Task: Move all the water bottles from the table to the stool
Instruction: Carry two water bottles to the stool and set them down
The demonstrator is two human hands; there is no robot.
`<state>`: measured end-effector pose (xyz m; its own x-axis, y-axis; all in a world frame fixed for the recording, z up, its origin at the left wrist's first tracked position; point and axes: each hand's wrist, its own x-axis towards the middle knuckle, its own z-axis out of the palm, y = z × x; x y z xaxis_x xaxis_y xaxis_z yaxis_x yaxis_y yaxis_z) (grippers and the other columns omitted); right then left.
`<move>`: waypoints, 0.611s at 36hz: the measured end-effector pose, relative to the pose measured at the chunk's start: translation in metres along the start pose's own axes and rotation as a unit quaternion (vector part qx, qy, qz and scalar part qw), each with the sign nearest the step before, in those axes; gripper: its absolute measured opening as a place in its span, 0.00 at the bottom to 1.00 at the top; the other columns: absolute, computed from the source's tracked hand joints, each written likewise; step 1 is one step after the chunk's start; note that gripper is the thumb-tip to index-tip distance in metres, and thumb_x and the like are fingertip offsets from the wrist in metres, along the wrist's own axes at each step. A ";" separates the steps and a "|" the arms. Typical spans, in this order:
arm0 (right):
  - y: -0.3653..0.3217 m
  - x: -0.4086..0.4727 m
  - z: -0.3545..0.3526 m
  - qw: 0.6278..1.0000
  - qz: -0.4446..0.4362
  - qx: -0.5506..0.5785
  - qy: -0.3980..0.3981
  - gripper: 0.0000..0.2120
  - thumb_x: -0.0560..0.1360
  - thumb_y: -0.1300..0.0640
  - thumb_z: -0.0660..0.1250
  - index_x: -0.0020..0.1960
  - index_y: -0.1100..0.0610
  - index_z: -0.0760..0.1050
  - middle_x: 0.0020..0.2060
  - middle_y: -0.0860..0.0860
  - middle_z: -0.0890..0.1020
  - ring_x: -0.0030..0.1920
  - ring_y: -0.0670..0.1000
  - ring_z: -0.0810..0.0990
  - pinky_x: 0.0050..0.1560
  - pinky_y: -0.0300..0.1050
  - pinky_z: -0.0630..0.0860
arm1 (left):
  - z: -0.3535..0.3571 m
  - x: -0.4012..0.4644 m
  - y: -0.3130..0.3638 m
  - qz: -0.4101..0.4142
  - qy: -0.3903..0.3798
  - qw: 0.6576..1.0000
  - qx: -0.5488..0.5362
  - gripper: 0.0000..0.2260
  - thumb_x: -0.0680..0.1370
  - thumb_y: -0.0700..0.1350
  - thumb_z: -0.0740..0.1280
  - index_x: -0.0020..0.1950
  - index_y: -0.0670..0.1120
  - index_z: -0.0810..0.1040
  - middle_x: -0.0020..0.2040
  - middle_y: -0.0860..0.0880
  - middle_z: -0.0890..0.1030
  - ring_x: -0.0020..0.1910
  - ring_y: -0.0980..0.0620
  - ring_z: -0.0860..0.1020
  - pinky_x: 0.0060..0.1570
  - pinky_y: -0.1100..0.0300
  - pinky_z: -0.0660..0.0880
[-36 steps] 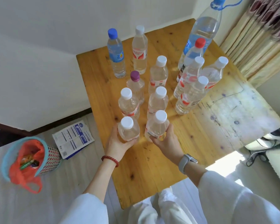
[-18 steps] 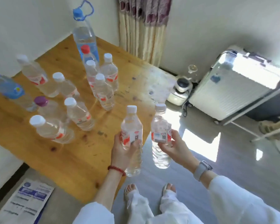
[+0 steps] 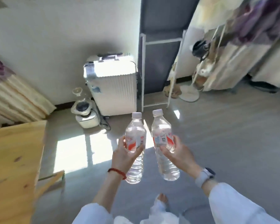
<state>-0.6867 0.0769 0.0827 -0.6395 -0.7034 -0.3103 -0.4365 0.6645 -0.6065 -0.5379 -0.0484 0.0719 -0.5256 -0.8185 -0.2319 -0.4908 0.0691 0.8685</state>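
Observation:
I hold two clear water bottles with white caps and red-and-white labels, upright over the grey floor. My left hand (image 3: 125, 156) grips the left bottle (image 3: 135, 135) around its label. Beside it, the right bottle (image 3: 162, 131) is gripped at its middle by my right hand (image 3: 178, 153). The two bottles are close together but apart. Only a corner of the wooden table (image 3: 14, 159) shows at the left edge, with no bottles on the visible part. No stool is in view.
A white suitcase (image 3: 111, 84) stands against the far wall, with a small appliance (image 3: 85, 113) and its cord on the floor to its left. A grey folding frame (image 3: 158, 68) and hanging clothes (image 3: 233, 50) are at the right. Open floor lies ahead.
I have lifted the two bottles off the table and turned right, away from it. The table with the other bottles has slid out to the left edge of view.

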 end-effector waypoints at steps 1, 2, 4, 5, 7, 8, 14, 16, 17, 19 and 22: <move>0.018 0.006 -0.019 1.000 0.013 -0.004 0.009 0.32 0.63 0.34 0.56 0.60 0.53 0.65 0.52 0.52 0.80 0.52 0.58 0.78 0.45 0.46 0.69 | 0.022 0.010 0.014 0.009 -0.014 1.000 0.008 0.26 0.67 0.52 0.74 0.61 0.47 0.68 0.46 0.55 0.76 0.43 0.58 0.75 0.42 0.69 0.70; 0.035 0.011 -0.037 0.999 0.025 -0.004 0.021 0.32 0.63 0.34 0.56 0.59 0.53 0.64 0.51 0.53 0.80 0.52 0.59 0.78 0.44 0.45 0.67 | 0.043 0.018 0.030 0.019 -0.028 0.999 0.016 0.27 0.67 0.52 0.74 0.61 0.46 0.68 0.46 0.55 0.76 0.43 0.58 0.76 0.43 0.68 0.71; 0.067 0.019 -0.072 0.997 0.057 0.006 0.053 0.32 0.64 0.34 0.58 0.60 0.53 0.64 0.52 0.53 0.80 0.53 0.60 0.78 0.45 0.46 0.67 | 0.085 0.034 0.058 0.038 -0.053 0.997 0.028 0.28 0.67 0.52 0.74 0.62 0.46 0.68 0.46 0.55 0.76 0.44 0.55 0.76 0.45 0.63 0.72; 0.083 0.023 -0.089 0.995 0.073 0.019 0.068 0.31 0.65 0.34 0.60 0.60 0.53 0.64 0.53 0.53 0.79 0.54 0.60 0.78 0.46 0.47 0.69 | 0.105 0.042 0.071 0.044 -0.065 0.996 0.032 0.27 0.67 0.53 0.74 0.62 0.47 0.67 0.46 0.55 0.76 0.44 0.55 0.77 0.45 0.63 0.71; 0.112 0.030 -0.118 0.990 0.100 0.045 0.094 0.32 0.66 0.35 0.62 0.62 0.53 0.63 0.54 0.53 0.79 0.54 0.60 0.77 0.47 0.47 0.70 | 0.143 0.056 0.096 0.057 -0.087 0.994 0.042 0.26 0.68 0.53 0.73 0.61 0.49 0.68 0.46 0.56 0.76 0.42 0.57 0.75 0.40 0.68 0.69; 0.126 0.034 -0.132 0.987 0.110 0.054 0.107 0.32 0.66 0.35 0.62 0.62 0.53 0.63 0.54 0.52 0.79 0.53 0.60 0.77 0.47 0.46 0.70 | 0.161 0.064 0.108 0.067 -0.099 0.992 0.047 0.25 0.68 0.53 0.73 0.61 0.49 0.68 0.46 0.57 0.76 0.42 0.59 0.74 0.38 0.71 0.67; 0.209 0.065 -0.195 0.963 0.178 0.097 0.178 0.28 0.70 0.38 0.64 0.61 0.54 0.64 0.52 0.53 0.80 0.52 0.59 0.78 0.48 0.48 0.73 | 0.273 0.120 0.169 0.114 -0.183 0.973 0.080 0.26 0.69 0.52 0.73 0.61 0.47 0.68 0.46 0.56 0.76 0.44 0.56 0.77 0.41 0.66 0.70; 0.237 0.080 -0.217 0.955 0.195 0.107 0.195 0.27 0.70 0.38 0.65 0.61 0.54 0.65 0.52 0.53 0.81 0.52 0.58 0.79 0.50 0.50 0.75 | 0.314 0.141 0.188 0.127 -0.204 0.966 0.093 0.25 0.68 0.53 0.73 0.60 0.48 0.68 0.44 0.58 0.76 0.44 0.54 0.78 0.43 0.64 0.72; 0.252 0.088 -0.229 0.952 0.203 0.109 0.202 0.27 0.70 0.39 0.65 0.61 0.54 0.65 0.53 0.53 0.81 0.53 0.58 0.79 0.51 0.50 0.75 | 0.336 0.152 0.199 0.133 -0.214 0.963 0.099 0.24 0.68 0.53 0.73 0.59 0.48 0.69 0.43 0.59 0.75 0.44 0.54 0.78 0.43 0.62 0.72; 0.281 0.108 -0.255 0.945 0.220 0.110 0.214 0.27 0.70 0.40 0.66 0.61 0.55 0.65 0.53 0.53 0.81 0.53 0.59 0.79 0.50 0.49 0.75 | 0.381 0.175 0.221 0.149 -0.233 0.955 0.108 0.21 0.68 0.54 0.73 0.55 0.49 0.69 0.43 0.57 0.76 0.44 0.52 0.78 0.44 0.60 0.73; 0.324 0.143 -0.300 0.936 0.241 0.110 0.232 0.27 0.69 0.40 0.66 0.61 0.54 0.64 0.54 0.52 0.81 0.53 0.58 0.79 0.50 0.49 0.75 | 0.450 0.209 0.261 0.171 -0.260 0.944 0.108 0.20 0.67 0.53 0.73 0.52 0.49 0.68 0.43 0.54 0.76 0.42 0.52 0.77 0.42 0.60 0.73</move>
<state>-1.1099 0.2677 0.0614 -0.9570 -0.1157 -0.2660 0.0816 0.7727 -0.6295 -1.0883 0.0550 0.0528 -0.9219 -0.3398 -0.1863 -0.3307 0.4394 0.8352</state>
